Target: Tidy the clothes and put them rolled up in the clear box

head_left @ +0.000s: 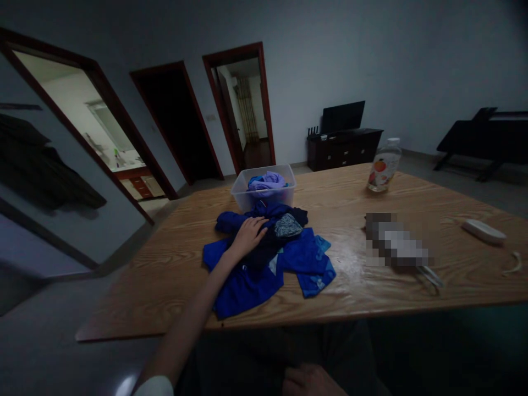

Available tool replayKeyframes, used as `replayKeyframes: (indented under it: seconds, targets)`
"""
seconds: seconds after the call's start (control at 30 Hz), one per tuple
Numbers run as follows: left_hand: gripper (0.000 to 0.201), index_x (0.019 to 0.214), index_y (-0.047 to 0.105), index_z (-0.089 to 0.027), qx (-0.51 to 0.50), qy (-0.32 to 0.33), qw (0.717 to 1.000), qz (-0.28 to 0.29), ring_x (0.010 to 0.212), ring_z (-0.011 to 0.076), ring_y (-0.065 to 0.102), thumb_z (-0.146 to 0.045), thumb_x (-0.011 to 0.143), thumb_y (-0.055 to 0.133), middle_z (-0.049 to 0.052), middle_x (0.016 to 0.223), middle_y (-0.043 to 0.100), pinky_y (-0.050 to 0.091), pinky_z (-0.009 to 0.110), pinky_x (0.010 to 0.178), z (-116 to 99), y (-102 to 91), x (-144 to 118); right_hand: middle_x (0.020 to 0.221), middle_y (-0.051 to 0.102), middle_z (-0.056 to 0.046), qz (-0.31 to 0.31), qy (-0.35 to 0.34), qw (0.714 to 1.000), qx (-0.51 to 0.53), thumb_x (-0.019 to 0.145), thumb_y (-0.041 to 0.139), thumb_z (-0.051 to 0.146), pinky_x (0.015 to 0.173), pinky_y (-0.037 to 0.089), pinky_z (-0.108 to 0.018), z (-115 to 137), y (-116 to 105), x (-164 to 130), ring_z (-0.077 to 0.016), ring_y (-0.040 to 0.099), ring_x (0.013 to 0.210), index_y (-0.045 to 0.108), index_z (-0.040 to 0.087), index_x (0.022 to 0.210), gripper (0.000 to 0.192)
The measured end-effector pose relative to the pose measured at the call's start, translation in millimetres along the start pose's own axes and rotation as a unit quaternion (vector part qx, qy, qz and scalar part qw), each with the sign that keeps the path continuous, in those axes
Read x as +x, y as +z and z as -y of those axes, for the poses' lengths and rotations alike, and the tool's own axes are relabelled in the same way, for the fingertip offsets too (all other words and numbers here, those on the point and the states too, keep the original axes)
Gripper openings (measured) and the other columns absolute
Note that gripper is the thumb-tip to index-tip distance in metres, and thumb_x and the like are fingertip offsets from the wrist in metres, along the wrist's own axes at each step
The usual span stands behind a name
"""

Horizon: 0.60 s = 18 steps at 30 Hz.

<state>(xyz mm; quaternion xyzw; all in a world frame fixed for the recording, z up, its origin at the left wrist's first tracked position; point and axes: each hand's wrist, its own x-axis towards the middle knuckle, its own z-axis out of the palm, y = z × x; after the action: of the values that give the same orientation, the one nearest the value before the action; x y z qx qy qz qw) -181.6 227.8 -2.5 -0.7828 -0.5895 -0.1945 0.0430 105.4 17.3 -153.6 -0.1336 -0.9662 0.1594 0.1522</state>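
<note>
wooden table with blue clothes, clear bin (clothes inside), bottle, white case

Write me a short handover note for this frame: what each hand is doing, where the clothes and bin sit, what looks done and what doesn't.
Left hand: flat on the blue garment, palm down, fingers loose, not gripping.
Right hand: low at the frame's bottom edge, off the table, holding nothing visible.
The blue garment lies rumpled and unfolded on the wooden table, a dark piece bunched on top.
Clear plastic bin stands just behind, with purple clothing inside.
Done: some clothes sit in the bin. Left: the blue pile is unfolded.
</note>
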Motion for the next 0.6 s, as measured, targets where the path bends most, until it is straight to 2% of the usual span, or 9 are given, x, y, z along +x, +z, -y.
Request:
replayKeyframes:
  seconds: [0.1,0.2,0.27,0.33,0.37,0.43,0.5,0.57,0.6]
  targets:
    - [0.049,0.149,0.055,-0.022,-0.036,0.0,0.999,-0.001,0.152,0.0211,0.043,-0.046,0.111,0.035,0.008,0.159,0.052,0.023,0.045,0.133,-4,-8.2,-13,0.088,0.068,0.003,-0.053,0.002,0.997,0.058,0.092,0.063,0.01,0.063,0.039,-0.027,11,-60,3,-0.0134,0.061,0.071,0.06,0.023,0.092,0.013]
    - [0.053,0.148,0.057,-0.025,-0.055,0.014,0.998,0.013,0.157,0.0241,0.034,-0.056,0.107,0.043,0.007,0.165,0.044,0.022,0.047,0.133,-12,-15.6,-32,0.096,0.067,-0.004,-0.132,0.029,0.986,0.098,0.093,0.046,0.003,0.072,0.045,-0.029,10,-121,12,-0.0177,0.063,0.086,0.06,0.021,0.1,0.024]
    - [0.076,0.155,0.048,-0.023,-0.057,0.03,0.998,0.021,0.158,0.0284,0.032,-0.068,0.096,0.059,0.01,0.167,0.04,0.024,0.047,0.133,-18,-19.4,-48,0.109,0.066,-0.009,-0.213,0.044,0.974,0.066,0.096,0.04,0.003,0.085,0.05,-0.034,-3,-146,21,-0.0218,0.062,0.102,0.059,0.02,0.106,0.028]
    - [0.103,0.163,0.035,-0.02,-0.054,0.039,0.998,0.021,0.158,0.0312,0.033,-0.074,0.083,0.072,0.013,0.168,0.039,0.024,0.048,0.133,-23,-22.4,-65,0.137,0.058,-0.015,-0.249,0.107,0.962,-0.032,0.101,0.045,0.009,0.103,0.047,-0.047,-25,-155,29,-0.0297,0.053,0.127,0.058,0.019,0.129,0.033]
    - [0.104,0.164,0.033,-0.021,-0.053,0.039,0.998,0.019,0.157,0.0311,0.033,-0.072,0.083,0.073,0.013,0.168,0.039,0.025,0.048,0.133,-25,-23.6,-72,0.145,0.053,-0.018,-0.263,0.139,0.951,-0.08,0.102,0.049,0.013,0.107,0.046,-0.053,-38,-156,32,-0.0329,0.049,0.133,0.054,0.017,0.138,0.037]
    - [0.082,0.161,0.039,-0.024,-0.053,0.025,0.998,0.005,0.156,0.0285,0.037,-0.062,0.093,0.068,0.01,0.166,0.042,0.029,0.047,0.131,-26,-24.7,-83,0.147,0.053,-0.02,-0.243,0.19,0.938,-0.156,0.103,0.055,0.022,0.107,0.045,-0.057,-63,-152,36,-0.0371,0.048,0.133,0.05,0.014,0.146,0.043]
    - [0.054,0.15,0.052,-0.026,-0.059,0.007,0.998,-0.022,0.15,0.0256,0.045,-0.05,0.102,0.059,0.008,0.16,0.05,0.035,0.046,0.127,-25,-24.4,-89,0.136,0.061,-0.019,-0.216,0.205,0.934,-0.196,0.104,0.056,0.025,0.102,0.049,-0.054,-83,-147,37,-0.0366,0.055,0.124,0.06,0.014,0.131,0.03]
    - [0.04,0.14,0.059,-0.024,-0.074,-0.008,0.996,-0.048,0.142,0.0243,0.054,-0.042,0.105,0.056,0.007,0.152,0.059,0.041,0.045,0.123,-23,-23.6,-89,0.123,0.067,-0.015,-0.185,0.211,0.935,-0.215,0.105,0.052,0.021,0.093,0.051,-0.049,-93,-146,35,-0.0335,0.06,0.112,0.065,0.017,0.112,0.015]
    - [0.036,0.137,0.061,-0.024,-0.087,-0.017,0.994,-0.059,0.138,0.0239,0.057,-0.04,0.105,0.056,0.007,0.148,0.063,0.043,0.044,0.12,-22,-23.5,-88,0.117,0.069,-0.014,-0.173,0.21,0.937,-0.217,0.105,0.05,0.019,0.09,0.052,-0.048,-95,-147,33,-0.0322,0.062,0.106,0.065,0.018,0.105,0.016]
